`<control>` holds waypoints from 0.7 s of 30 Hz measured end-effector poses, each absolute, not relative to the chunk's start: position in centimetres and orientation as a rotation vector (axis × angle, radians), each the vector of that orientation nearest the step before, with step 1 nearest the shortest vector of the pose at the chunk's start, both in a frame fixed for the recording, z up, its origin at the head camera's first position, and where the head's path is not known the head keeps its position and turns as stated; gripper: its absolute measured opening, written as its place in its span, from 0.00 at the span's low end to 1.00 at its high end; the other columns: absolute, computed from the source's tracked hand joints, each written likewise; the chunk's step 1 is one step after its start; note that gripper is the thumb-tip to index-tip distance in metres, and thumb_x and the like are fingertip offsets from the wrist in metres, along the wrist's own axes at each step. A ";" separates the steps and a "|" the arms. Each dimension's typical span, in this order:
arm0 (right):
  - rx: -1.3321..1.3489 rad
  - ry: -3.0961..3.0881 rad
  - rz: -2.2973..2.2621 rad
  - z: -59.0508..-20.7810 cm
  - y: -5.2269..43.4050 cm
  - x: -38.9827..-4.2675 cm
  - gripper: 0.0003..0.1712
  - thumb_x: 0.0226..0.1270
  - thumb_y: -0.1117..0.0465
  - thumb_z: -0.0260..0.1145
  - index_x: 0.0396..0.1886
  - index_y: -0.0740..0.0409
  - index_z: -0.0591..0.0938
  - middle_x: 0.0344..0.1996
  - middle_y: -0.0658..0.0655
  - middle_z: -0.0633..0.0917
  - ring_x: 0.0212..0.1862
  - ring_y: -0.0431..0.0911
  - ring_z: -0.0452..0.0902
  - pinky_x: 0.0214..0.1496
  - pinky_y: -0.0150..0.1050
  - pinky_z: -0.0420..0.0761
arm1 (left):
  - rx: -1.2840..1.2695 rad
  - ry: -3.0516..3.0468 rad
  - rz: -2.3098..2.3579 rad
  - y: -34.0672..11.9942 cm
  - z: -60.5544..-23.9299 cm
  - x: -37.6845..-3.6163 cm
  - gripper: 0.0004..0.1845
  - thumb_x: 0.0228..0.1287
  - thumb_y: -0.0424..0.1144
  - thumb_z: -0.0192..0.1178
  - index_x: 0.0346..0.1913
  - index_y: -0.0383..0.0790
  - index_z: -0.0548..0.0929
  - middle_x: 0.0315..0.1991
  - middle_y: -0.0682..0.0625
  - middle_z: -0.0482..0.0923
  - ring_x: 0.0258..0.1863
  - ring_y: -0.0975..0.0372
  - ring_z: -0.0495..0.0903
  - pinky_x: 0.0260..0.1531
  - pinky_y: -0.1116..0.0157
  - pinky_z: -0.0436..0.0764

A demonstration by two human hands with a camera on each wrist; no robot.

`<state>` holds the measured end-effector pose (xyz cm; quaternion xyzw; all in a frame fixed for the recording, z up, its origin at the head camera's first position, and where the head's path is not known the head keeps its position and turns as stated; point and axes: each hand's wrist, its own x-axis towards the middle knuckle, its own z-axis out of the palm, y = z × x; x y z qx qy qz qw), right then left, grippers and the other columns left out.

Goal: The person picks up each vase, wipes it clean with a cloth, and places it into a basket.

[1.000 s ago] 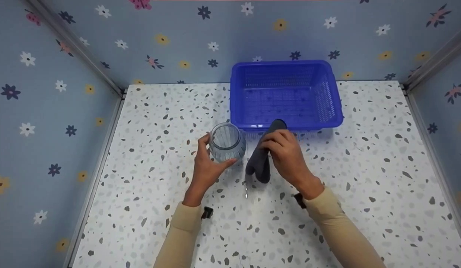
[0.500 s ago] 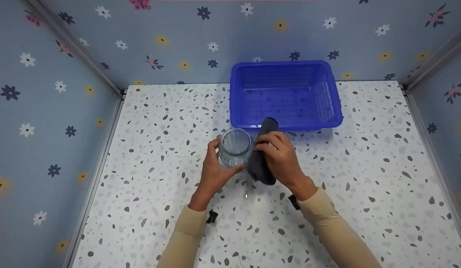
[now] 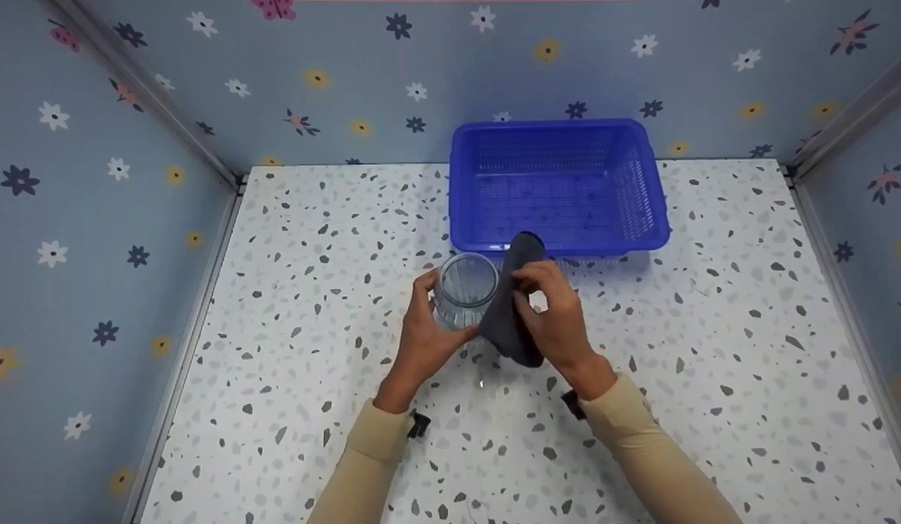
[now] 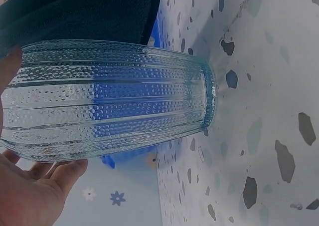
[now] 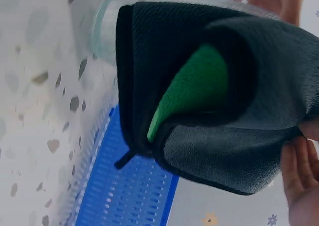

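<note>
A clear, ribbed glass jar (image 3: 466, 291) with a wide open mouth stands near the middle of the table. My left hand (image 3: 427, 338) grips it from the left, fingers round the far side and thumb in front. In the left wrist view, dimpled texture shows between the ribs of the jar (image 4: 114, 101). My right hand (image 3: 560, 313) pinches a folded dark grey cloth (image 3: 514, 313) against the jar's right side. A green inner face shows in the fold of the cloth (image 5: 214, 136) in the right wrist view.
A blue plastic basket (image 3: 560, 249) with perforated sides stands right behind the jar and cloth. The white speckled table (image 3: 312, 291) is bordered by flowered blue wall panels (image 3: 348, 73) at the back and both sides.
My left hand and the jar have shifted right and slightly nearer. The cloth in my right hand has moved left and now lies against the jar.
</note>
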<state>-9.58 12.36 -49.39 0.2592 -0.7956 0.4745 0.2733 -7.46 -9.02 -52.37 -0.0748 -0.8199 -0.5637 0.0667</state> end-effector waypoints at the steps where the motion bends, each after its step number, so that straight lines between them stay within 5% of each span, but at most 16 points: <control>1: 0.660 -2.149 1.324 -49.4 12.4 -9.5 0.16 0.61 0.81 0.73 0.47 0.68 0.83 0.45 0.64 0.82 0.42 0.52 0.85 0.46 0.38 0.86 | -0.234 -2.465 -1.699 -9.0 -52.4 -7.5 0.52 0.49 0.37 0.85 0.74 0.36 0.62 0.75 0.38 0.65 0.75 0.47 0.69 0.71 0.46 0.73; 8: 0.544 -2.233 1.614 -48.7 13.3 -9.2 0.09 0.66 0.76 0.74 0.44 0.66 0.87 0.44 0.62 0.86 0.47 0.54 0.88 0.51 0.41 0.89 | -0.264 -2.440 -1.677 -8.4 -52.5 -7.5 0.51 0.50 0.39 0.85 0.72 0.37 0.63 0.74 0.40 0.67 0.74 0.49 0.70 0.70 0.46 0.74; 16: 0.563 -2.294 1.711 -48.1 13.8 -9.3 0.12 0.66 0.76 0.73 0.49 0.69 0.89 0.49 0.65 0.86 0.55 0.58 0.86 0.57 0.40 0.86 | -0.257 -2.471 -1.578 -8.0 -52.1 -7.6 0.49 0.47 0.38 0.86 0.68 0.37 0.65 0.72 0.39 0.71 0.71 0.48 0.73 0.68 0.47 0.76; 21: 0.548 -2.277 1.708 -48.0 13.6 -9.3 0.11 0.65 0.77 0.73 0.46 0.69 0.89 0.47 0.64 0.87 0.53 0.58 0.86 0.56 0.39 0.87 | -0.348 -2.482 -1.731 -9.0 -51.7 -7.8 0.49 0.54 0.40 0.83 0.73 0.38 0.64 0.77 0.41 0.66 0.74 0.49 0.68 0.68 0.44 0.75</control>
